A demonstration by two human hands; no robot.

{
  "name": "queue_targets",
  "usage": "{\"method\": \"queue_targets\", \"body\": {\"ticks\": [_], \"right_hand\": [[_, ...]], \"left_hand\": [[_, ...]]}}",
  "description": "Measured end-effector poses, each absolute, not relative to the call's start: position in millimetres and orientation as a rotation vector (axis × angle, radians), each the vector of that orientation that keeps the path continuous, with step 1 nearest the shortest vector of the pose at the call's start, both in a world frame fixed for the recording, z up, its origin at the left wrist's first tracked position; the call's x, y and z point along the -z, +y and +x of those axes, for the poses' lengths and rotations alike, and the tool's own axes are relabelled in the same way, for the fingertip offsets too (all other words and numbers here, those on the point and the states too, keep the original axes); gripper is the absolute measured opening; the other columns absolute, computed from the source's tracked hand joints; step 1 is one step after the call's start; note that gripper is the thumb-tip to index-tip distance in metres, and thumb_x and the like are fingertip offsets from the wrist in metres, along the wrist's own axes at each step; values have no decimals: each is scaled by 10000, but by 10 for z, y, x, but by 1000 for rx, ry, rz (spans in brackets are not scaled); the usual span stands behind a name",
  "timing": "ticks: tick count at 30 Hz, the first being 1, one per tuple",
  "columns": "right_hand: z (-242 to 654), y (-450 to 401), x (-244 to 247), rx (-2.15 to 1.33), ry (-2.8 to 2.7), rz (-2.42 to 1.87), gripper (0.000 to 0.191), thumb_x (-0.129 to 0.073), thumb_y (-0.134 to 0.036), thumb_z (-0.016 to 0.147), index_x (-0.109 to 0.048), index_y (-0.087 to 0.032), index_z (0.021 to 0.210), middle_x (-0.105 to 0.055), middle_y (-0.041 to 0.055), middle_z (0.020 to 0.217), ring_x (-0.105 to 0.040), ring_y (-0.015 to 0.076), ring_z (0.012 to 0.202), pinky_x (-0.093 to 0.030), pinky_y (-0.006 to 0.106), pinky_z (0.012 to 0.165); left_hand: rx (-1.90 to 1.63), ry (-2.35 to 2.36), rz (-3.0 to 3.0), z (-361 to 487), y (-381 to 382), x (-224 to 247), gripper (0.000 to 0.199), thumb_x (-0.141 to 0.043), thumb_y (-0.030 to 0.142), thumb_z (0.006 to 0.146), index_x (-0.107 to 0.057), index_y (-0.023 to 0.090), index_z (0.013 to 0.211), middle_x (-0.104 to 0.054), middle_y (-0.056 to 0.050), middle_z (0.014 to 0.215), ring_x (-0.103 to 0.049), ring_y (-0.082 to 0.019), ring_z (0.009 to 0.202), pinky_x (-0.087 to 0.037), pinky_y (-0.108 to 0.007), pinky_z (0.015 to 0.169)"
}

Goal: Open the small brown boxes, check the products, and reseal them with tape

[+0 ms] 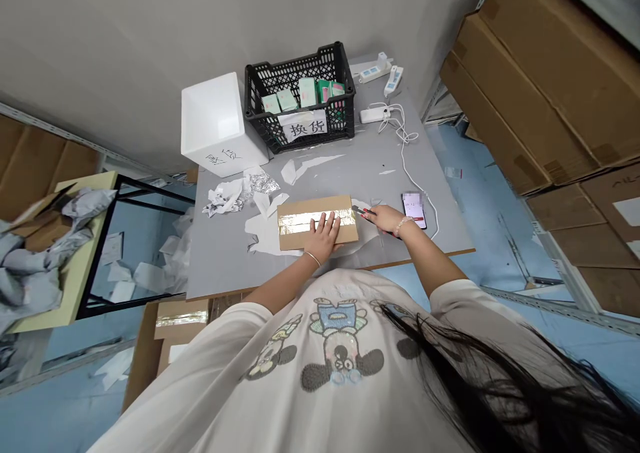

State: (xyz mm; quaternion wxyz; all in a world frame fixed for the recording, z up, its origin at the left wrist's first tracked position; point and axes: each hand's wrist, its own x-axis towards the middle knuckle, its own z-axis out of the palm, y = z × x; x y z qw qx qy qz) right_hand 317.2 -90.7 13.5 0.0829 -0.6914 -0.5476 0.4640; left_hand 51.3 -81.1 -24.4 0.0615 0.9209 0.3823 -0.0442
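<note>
Cardboard box (313,206) sits on white wrapping (263,229) atop the grey table (215,259), your left hand (323,239) spread flat over it; your right hand (385,218) grips what looks like a cutter (359,209) at its right end.

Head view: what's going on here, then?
A person's left hand lies spread on a brown rectangular cardboard box with shiny tape along its top; the right hand holds a slim dark cutter-like tool, its tip close to the box's right end. The box looks closed and rests over white paper on a grey table. Behind it stands a black plastic crate holding small pale-green boxes.
</note>
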Motion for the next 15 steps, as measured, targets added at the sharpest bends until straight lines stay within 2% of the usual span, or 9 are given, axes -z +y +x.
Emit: {"method": "queue_targets", "body": {"ticks": [7,15], "right_hand": [[3086,-945,-81,-1490,-1456,-1940,474,-476,-654,907,-605,-203,841,-548,-13,488,-502,148,376,-348,262,460],[2906,-1346,-24,-1368,-1397,-2024,440,-465,-623,926,-582,-208,838,-537,-21,498,-498,139,370,-338,261,456]], "left_hand": [[139,1187,2768,539,-752,244,788,-507,487,925,-198,150,1566,-184,-192,1613,-84,-361,1506,-64,-622,1177],[86,1202,2766,548,-809,272,797,-499,475,927,-188,113,1565,-168,-188,1615,-75,-361,1507,-63,-610,1181]]}}
